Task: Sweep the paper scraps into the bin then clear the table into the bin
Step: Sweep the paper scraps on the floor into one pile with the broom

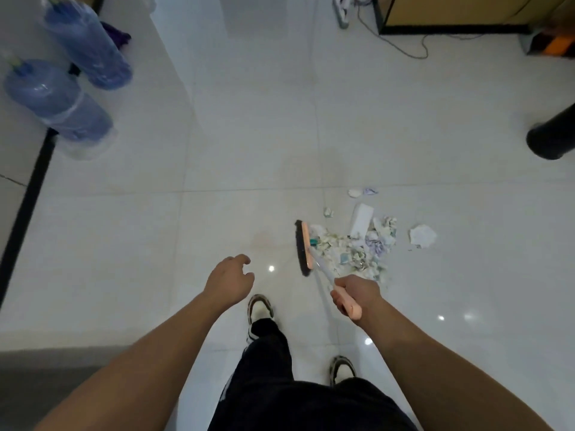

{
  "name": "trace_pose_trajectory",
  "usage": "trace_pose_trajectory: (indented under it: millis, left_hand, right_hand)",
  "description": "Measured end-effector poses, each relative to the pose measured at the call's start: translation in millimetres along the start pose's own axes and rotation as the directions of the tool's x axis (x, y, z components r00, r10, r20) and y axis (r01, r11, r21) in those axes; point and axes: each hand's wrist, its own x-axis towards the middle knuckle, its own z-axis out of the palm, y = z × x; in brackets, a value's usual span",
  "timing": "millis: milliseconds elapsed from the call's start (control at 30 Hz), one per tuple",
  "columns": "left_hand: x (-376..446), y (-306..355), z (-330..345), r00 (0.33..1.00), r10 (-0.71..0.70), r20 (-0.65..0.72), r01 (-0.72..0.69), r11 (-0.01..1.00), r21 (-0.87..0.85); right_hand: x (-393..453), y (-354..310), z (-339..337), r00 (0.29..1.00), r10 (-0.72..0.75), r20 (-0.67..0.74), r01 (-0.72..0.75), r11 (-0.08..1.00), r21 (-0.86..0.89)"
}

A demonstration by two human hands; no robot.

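Pink-headed broom with dark bristles (304, 248) stood on the floor, head edge-on, touching the left side of a heap of torn white and pastel paper scraps (357, 247); few strays lay beyond the heap.

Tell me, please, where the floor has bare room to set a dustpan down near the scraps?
Bare tiles lie left of the broom head, toward the water jugs, and ahead of the scrap pile. It is crowded right of the broom, where scraps spread.
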Motion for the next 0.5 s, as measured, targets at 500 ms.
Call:
trace_pose_trajectory:
  millis: [500]
  left_hand:
    - [128.6, 92.6, -54.2, 0.956, 0.255, 0.148, -0.27, 0.959, 0.09]
  right_hand:
    - [-12.3, -96.2, 33.3, 0.996, -0.092, 0.01, 0.088, 0.977, 0.192]
